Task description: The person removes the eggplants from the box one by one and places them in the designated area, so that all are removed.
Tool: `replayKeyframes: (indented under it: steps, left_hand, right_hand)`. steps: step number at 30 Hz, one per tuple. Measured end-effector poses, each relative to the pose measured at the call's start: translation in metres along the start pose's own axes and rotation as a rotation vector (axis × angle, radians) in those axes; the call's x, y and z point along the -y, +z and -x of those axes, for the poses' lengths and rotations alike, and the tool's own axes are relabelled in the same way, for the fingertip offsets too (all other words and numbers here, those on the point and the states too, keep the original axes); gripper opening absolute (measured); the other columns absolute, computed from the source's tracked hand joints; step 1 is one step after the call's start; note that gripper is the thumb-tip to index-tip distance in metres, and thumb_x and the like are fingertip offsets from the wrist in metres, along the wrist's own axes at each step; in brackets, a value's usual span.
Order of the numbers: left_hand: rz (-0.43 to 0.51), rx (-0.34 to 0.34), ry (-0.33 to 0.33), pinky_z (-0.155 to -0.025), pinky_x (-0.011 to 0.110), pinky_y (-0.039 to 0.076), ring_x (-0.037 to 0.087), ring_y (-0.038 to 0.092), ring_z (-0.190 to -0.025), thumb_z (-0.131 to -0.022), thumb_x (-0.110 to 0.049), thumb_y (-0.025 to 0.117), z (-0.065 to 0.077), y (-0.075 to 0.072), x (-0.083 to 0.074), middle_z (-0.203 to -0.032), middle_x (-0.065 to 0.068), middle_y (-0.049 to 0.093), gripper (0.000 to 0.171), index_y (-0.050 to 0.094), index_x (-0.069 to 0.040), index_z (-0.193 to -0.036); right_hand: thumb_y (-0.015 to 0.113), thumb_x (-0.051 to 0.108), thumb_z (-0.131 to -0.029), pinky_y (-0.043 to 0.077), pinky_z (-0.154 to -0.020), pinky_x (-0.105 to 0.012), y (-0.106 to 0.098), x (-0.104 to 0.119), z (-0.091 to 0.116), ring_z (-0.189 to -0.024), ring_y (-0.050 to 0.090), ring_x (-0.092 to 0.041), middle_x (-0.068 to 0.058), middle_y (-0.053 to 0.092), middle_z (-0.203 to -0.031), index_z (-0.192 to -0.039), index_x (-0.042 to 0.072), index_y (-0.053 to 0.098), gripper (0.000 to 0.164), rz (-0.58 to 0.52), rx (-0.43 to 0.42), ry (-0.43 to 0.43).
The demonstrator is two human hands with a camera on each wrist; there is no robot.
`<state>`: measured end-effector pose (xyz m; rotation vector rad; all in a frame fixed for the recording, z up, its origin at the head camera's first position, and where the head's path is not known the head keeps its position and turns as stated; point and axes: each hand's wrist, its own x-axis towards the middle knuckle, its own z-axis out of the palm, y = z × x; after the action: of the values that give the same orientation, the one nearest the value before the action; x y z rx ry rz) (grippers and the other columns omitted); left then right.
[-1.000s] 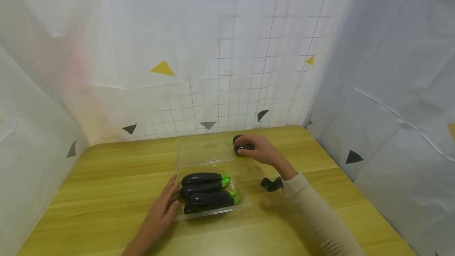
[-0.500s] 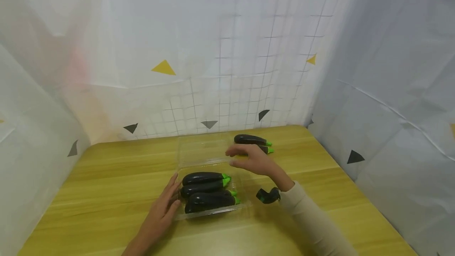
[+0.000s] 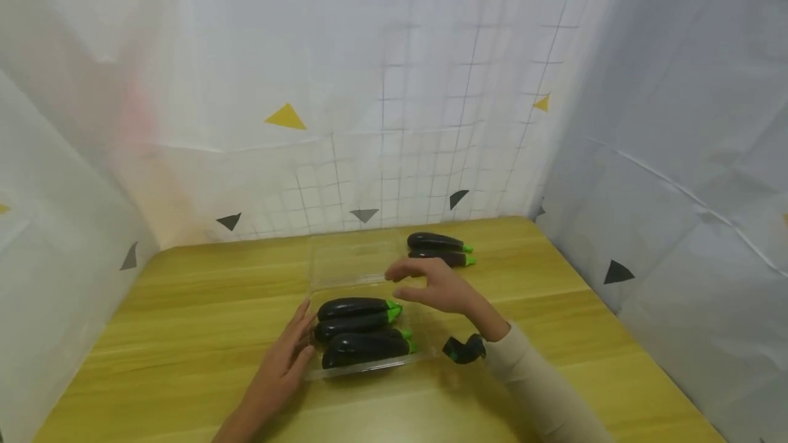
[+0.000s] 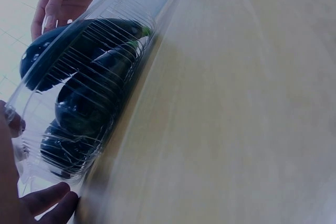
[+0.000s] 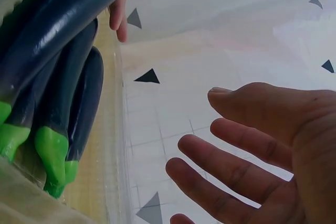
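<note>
Several dark purple eggplants with green stem ends lie side by side in a clear plastic clamshell box, some on top of others. My left hand rests against the box's left side, fingers spread and fairly straight; in the left wrist view its fingertips are beside the clear wall. My right hand hovers over the box's back right corner with nothing in it, fingers loosely spread in the right wrist view. Just behind it two eggplants lie on the table, stems to the right.
The box's clear lid is folded back flat toward the rear wall. A wooden-topped table bears everything. White sheeting with triangles and grid lines encloses the back and sides. A black device sits at my right wrist.
My right hand has let go of the nearer eggplant at the back right and drawn back toward the box. The left hand stays by the box.
</note>
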<state>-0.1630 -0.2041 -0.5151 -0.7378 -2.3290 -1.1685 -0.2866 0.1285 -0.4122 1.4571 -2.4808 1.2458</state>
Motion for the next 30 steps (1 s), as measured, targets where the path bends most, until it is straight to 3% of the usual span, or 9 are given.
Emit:
replayKeyframes:
  steps: [6, 13, 23, 30]
  left_hand:
    - [0.004, -0.006, 0.009, -0.111, 0.018, 0.030, 0.036, 0.058, -0.129, -0.099, 0.008, 0.059, 0.000, 0.001, -0.003, -0.166, 0.023, 0.029, 0.057, 0.043, 0.006, -0.154]
    - [0.007, 0.001, 0.006, -0.112, 0.016, 0.028, 0.039, 0.057, -0.129, -0.100, 0.008, 0.059, -0.001, 0.000, -0.003, -0.166, 0.023, 0.028, 0.056, 0.042, 0.007, -0.154]
    - [0.000, -0.008, 0.012, -0.112, 0.017, 0.029, 0.039, 0.057, -0.129, -0.098, 0.009, 0.059, -0.001, -0.001, -0.003, -0.165, 0.023, 0.029, 0.057, 0.043, 0.007, -0.153]
    - [0.005, 0.005, -0.024, -0.112, 0.016, 0.028, 0.039, 0.057, -0.130, -0.100, 0.007, 0.058, -0.001, -0.001, -0.003, -0.166, 0.021, 0.028, 0.059, 0.042, 0.000, -0.157]
  right_hand:
    - [0.073, 0.022, -0.101, 0.052, -0.102, -0.047, 0.003, 0.006, 0.001, -0.117, 0.066, -0.021, -0.004, 0.070, -0.128, -0.132, 0.009, 0.069, 0.034, -0.007, 0.023, 0.000]
    - [0.072, 0.020, -0.101, 0.052, -0.100, -0.054, 0.008, 0.006, 0.000, -0.115, 0.067, -0.023, -0.009, 0.071, -0.125, -0.130, 0.005, 0.069, 0.033, -0.018, 0.047, -0.011]
    - [0.074, 0.020, -0.099, 0.055, -0.097, -0.052, 0.022, 0.012, -0.004, -0.114, 0.067, -0.020, -0.007, 0.072, -0.122, -0.130, 0.007, 0.067, 0.034, -0.033, 0.127, -0.030]
    - [0.074, 0.023, -0.099, 0.057, -0.092, -0.047, 0.029, 0.014, -0.006, -0.108, 0.068, -0.026, -0.010, 0.072, -0.123, -0.132, 0.007, 0.068, 0.036, -0.002, 0.219, -0.040]
